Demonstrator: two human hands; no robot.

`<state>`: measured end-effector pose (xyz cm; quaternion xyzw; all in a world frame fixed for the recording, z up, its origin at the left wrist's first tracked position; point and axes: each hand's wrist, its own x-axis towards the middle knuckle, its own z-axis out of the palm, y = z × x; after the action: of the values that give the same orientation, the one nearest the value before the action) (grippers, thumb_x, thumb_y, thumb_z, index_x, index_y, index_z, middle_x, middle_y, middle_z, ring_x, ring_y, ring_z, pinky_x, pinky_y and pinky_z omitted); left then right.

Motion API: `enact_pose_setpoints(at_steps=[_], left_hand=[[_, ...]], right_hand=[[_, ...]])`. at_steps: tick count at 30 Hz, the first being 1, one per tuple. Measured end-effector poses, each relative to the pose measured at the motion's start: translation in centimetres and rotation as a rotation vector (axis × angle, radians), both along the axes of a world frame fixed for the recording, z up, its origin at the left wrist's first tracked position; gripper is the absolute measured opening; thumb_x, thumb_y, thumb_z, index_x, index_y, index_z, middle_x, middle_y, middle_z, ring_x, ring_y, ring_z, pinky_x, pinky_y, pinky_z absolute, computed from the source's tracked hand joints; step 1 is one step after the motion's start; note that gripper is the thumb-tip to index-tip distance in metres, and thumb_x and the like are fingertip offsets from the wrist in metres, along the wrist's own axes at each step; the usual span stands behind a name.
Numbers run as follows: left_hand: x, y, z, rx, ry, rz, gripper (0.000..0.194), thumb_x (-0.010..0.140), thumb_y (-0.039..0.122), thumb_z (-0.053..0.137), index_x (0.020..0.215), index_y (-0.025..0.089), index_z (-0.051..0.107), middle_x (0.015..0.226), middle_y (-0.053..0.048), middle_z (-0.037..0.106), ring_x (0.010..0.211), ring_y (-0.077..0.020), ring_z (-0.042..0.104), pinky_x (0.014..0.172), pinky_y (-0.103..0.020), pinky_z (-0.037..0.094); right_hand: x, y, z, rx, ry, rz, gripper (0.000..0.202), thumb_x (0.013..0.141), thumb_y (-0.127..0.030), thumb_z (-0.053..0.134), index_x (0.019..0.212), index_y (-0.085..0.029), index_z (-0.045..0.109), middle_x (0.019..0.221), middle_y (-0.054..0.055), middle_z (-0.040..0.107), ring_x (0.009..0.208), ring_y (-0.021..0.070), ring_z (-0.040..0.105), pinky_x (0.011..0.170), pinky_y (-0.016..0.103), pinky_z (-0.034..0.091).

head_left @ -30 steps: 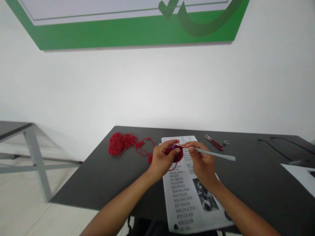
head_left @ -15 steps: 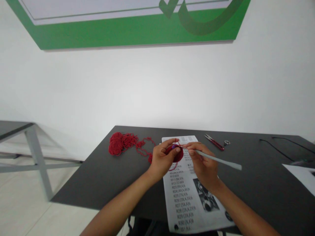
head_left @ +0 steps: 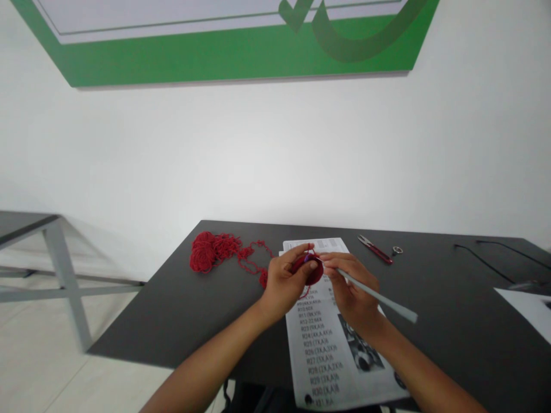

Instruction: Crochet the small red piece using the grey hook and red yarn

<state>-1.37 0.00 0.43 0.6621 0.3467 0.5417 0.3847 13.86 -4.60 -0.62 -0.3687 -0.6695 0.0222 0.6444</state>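
Observation:
My left hand [head_left: 286, 275] pinches a small round piece of dark red crochet work [head_left: 315, 274], its thumb on the near side and the index finger raised with yarn over it. A tiny purple marker [head_left: 307, 258] shows at the work's upper edge. In my right hand [head_left: 353, 284] is a crochet hook with a long pale grey handle [head_left: 387, 301], held like a pen. The hook's tip meets the edge of the work, partly hidden by fingers. Red yarn [head_left: 206, 252] lies in a loose heap to the left, with a strand trailing toward my left hand.
Under my hands lies a printed pattern sheet [head_left: 316, 355] on the dark table [head_left: 206, 321]. Red-handled thread snips [head_left: 375, 249] and a small metal ring [head_left: 396, 250] lie behind my right hand. Glasses [head_left: 512, 281] and white paper [head_left: 529, 310] are at the right.
The hook's handle end has swung downward and slightly left as my right hand tilts. The crochet piece has shifted slightly right in my left hand. The yarn heap stays put.

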Motion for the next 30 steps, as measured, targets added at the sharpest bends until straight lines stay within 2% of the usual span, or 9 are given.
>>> enact_pose_setpoints(at_steps=[6,14,19,24,27,30], left_hand=[[0.3,-0.3,-0.8,-0.073,-0.022,-0.023,0.041,0.084,0.033,0.072,0.122,0.017,0.074,0.096,-0.006,0.081,0.076,-0.0188,0.074,0.067,-0.027,0.063],[0.8,-0.6,-0.6,-0.235,-0.18,-0.081,0.045,0.083,0.042,0.076,0.119,0.015,0.076,0.103,-0.01,0.08,0.086,-0.0234,0.076,0.071,-0.031,0.065],[0.8,-0.7,-0.6,-0.188,-0.167,-0.048,0.037,0.085,0.037,0.074,0.116,0.017,0.078,0.107,-0.009,0.08,0.096,-0.0241,0.075,0.083,-0.033,0.064],[0.8,-1.0,-0.7,-0.121,-0.116,-0.02,0.04,0.086,0.038,0.072,0.119,0.016,0.076,0.093,-0.007,0.081,0.073,-0.0195,0.074,0.063,-0.028,0.064],[0.9,-1.1,-0.8,-0.042,-0.074,0.022,0.038,0.086,0.036,0.072,0.118,0.017,0.077,0.094,-0.007,0.081,0.075,-0.02,0.074,0.068,-0.029,0.064],[1.0,-1.2,-1.0,-0.067,-0.095,-0.023,0.04,0.087,0.037,0.071,0.122,0.018,0.075,0.098,-0.007,0.081,0.079,-0.0206,0.075,0.069,-0.03,0.065]], right_hand=[[-0.3,-0.1,-0.4,0.087,-0.098,-0.048,0.026,0.093,-0.009,0.062,0.111,-0.027,0.069,0.11,0.007,0.074,0.105,0.0231,0.072,0.093,0.043,0.062],[-0.3,0.0,-0.8,0.098,-0.124,-0.058,0.034,0.093,-0.006,0.062,0.119,-0.028,0.067,0.116,0.007,0.073,0.11,0.0236,0.071,0.095,0.045,0.063],[-0.5,-0.2,-0.6,0.069,-0.116,-0.08,0.03,0.095,-0.009,0.061,0.116,-0.028,0.068,0.114,0.007,0.074,0.107,0.0242,0.073,0.094,0.046,0.063],[-0.2,0.2,-1.1,0.107,-0.203,-0.103,0.036,0.093,-0.007,0.06,0.121,-0.029,0.066,0.115,0.008,0.073,0.109,0.0249,0.072,0.094,0.046,0.063],[0.1,0.7,-1.8,0.13,-0.31,-0.124,0.04,0.093,-0.012,0.062,0.128,-0.032,0.063,0.117,0.008,0.072,0.114,0.0271,0.069,0.098,0.05,0.06],[0.4,0.9,-2.2,0.128,-0.385,-0.153,0.038,0.094,-0.019,0.063,0.13,-0.031,0.062,0.115,0.009,0.071,0.114,0.0289,0.069,0.099,0.053,0.059]])
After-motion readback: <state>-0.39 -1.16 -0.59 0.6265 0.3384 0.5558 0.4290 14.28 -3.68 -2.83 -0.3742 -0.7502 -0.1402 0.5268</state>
